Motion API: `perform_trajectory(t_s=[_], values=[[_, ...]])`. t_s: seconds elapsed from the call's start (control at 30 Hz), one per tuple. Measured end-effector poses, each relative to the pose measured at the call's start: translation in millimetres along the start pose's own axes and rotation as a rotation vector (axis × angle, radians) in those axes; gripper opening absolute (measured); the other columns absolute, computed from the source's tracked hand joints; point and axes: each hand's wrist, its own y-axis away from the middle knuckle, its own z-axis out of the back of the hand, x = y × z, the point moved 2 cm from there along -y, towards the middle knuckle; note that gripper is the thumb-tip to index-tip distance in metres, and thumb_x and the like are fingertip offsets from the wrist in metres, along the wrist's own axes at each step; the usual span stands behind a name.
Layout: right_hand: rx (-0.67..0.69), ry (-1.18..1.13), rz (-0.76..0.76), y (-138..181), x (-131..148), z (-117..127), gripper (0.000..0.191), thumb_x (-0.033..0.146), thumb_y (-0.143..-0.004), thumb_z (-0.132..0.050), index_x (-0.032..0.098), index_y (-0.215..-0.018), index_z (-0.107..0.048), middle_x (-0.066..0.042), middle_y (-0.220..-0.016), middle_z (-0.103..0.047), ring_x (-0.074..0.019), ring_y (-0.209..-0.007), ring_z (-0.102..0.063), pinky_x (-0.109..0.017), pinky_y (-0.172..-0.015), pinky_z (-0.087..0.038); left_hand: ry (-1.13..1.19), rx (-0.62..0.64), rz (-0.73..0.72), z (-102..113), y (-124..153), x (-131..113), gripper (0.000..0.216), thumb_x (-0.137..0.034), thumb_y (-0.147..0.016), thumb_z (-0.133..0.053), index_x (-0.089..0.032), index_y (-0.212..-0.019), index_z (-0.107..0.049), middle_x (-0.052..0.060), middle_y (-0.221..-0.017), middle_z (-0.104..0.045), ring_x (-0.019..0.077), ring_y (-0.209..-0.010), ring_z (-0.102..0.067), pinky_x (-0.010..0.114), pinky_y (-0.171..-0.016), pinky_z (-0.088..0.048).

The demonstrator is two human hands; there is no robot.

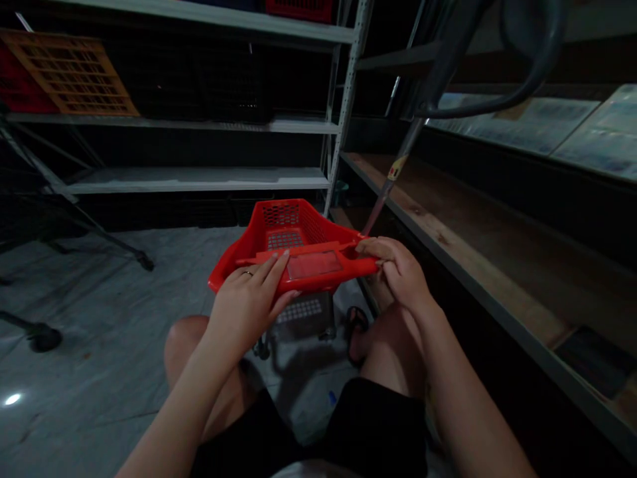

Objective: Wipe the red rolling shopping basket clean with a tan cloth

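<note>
A small red plastic shopping cart (321, 234) stands between my knees, its handle side facing me. My left hand (251, 295) wraps over the left part of the cart's handle (313, 265), thumb below and a ring on one finger. At the handle's right end, my right hand (401, 272) has its fingers bent over the red plastic. Something brownish shows by those fingertips, too dim to tell what it is. Under the basket, a grey lower rack (301, 309) and the wheels are partly in view.
White metal shelving (199, 179) stands ahead, with a yellow crate (70, 73) and dark crates. A wooden shelf (448, 199) runs along my right, bearing a dark flat object (597, 358). A pole with a dark looped handle (398, 166) leans close by. Wheeled legs (44, 337) stand at left.
</note>
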Motion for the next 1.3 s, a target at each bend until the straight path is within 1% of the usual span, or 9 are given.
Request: perform_trajectory(t_s=[0.27, 0.4, 0.53, 0.67, 0.73, 0.9, 1.07, 1.17, 1.3], values=[[0.243, -0.032, -0.315, -63.5, -23.9, 12.3, 0.038, 0.02, -0.074, -0.048, 0.02, -0.103, -0.072, -0.006, -0.099, -0.077, -0.0233, -0.088, -0.071, -0.035, -0.079, -0.058, -0.039, -0.061, 0.015, -12.4, -7.9, -21.6, 0.065, -0.057, -0.101, -0.05, -0.015, -0.15, -0.054, 0.015, -0.115, -0.078, 0.0261, -0.085, -0.074, 0.038, -0.076, -0.053], [0.194, 0.039, -0.278, -70.0, -31.4, 8.6, 0.034, 0.021, -0.071, -0.052, 0.021, -0.097, -0.074, -0.005, -0.094, -0.078, -0.0237, -0.087, -0.071, -0.036, -0.082, -0.056, -0.063, -0.029, 0.038, -15.3, -11.7, -25.9, 0.067, -0.06, -0.102, -0.045, -0.015, -0.151, -0.054, 0.015, -0.112, -0.078, 0.027, -0.087, -0.074, 0.04, -0.076, -0.052], [0.019, -0.097, -0.151, -37.7, -20.7, 1.4, 0.034, 0.019, -0.074, -0.051, 0.021, -0.099, -0.073, -0.006, -0.104, -0.079, -0.0252, -0.099, -0.072, -0.041, -0.094, -0.056, -0.06, -0.001, 0.07, -13.3, -11.6, -22.9, 0.069, -0.063, -0.102, -0.042, -0.017, -0.153, -0.052, 0.015, -0.112, -0.078, 0.0278, -0.089, -0.074, 0.04, -0.076, -0.052], [-0.322, -0.184, -0.147, 12.1, 7.4, -15.4, 0.032, 0.018, -0.08, -0.049, 0.023, -0.104, -0.069, -0.007, -0.109, -0.077, -0.0272, -0.109, -0.071, -0.049, -0.104, -0.054, -0.02, 0.002, 0.102, -11.5, -9.1, -17.3, 0.069, -0.065, -0.099, -0.047, -0.022, -0.153, -0.05, 0.014, -0.116, -0.078, 0.0284, -0.092, -0.074, 0.04, -0.079, -0.052], [-0.375, -0.122, -0.083, 31.5, 32.2, -30.1, 0.036, 0.016, -0.083, -0.046, 0.024, -0.111, -0.068, -0.008, -0.121, -0.074, -0.0284, -0.123, -0.066, -0.055, -0.117, -0.044, -0.009, 0.007, 0.111, -12.5, -9.6, -17.1, 0.069, -0.065, -0.099, -0.047, -0.022, -0.153, -0.051, 0.014, -0.115, -0.078, 0.0289, -0.095, -0.073, 0.039, -0.081, -0.052], [-0.285, -0.004, 0.043, 41.9, 102.0, -67.0, 0.054, 0.01, -0.084, -0.042, 0.026, -0.131, -0.062, -0.009, -0.142, -0.064, -0.0278, -0.143, -0.053, -0.055, -0.122, -0.038, -0.05, 0.016, 0.083, -15.7, -16.5, -28.9, 0.061, -0.054, -0.105, -0.041, -0.017, -0.153, -0.051, 0.016, -0.117, -0.076, 0.0287, -0.094, -0.073, 0.04, -0.079, -0.052], [-0.156, -0.009, 0.143, 32.1, 138.4, -81.2, 0.061, 0.008, -0.084, -0.04, 0.024, -0.14, -0.056, -0.008, -0.141, -0.066, -0.0228, -0.14, -0.055, -0.046, -0.121, -0.037, -0.106, 0.005, 0.112, -17.5, -21.8, -42.0, 0.051, -0.019, -0.104, -0.035, -0.01, -0.153, -0.05, 0.012, -0.093, -0.077, 0.0241, -0.082, -0.072, 0.036, -0.074, -0.051], [-0.093, 0.021, 0.198, 33.8, 125.8, -73.8, 0.06, 0.011, -0.086, -0.042, 0.026, -0.142, -0.054, -0.007, -0.144, -0.065, -0.0231, -0.141, -0.056, -0.046, -0.12, -0.036, -0.063, -0.05, 0.139, -18.3, -23.8, -44.5, 0.062, -0.036, -0.105, -0.041, -0.008, -0.161, -0.034, 0.01, -0.084, -0.075, 0.0238, -0.077, -0.071, 0.035, -0.072, -0.051], [-0.173, 0.144, 0.203, 35.2, 63.7, -46.6, 0.044, 0.025, -0.09, -0.048, 0.026, -0.133, -0.058, -0.01, -0.136, -0.067, -0.0297, -0.137, -0.056, -0.053, -0.118, -0.036, -0.006, -0.048, 0.147, -20.6, -24.7, -43.3, 0.085, -0.065, -0.101, -0.042, -0.007, -0.162, -0.032, 0.013, -0.085, -0.076, 0.0267, -0.077, -0.072, 0.037, -0.072, -0.052]])
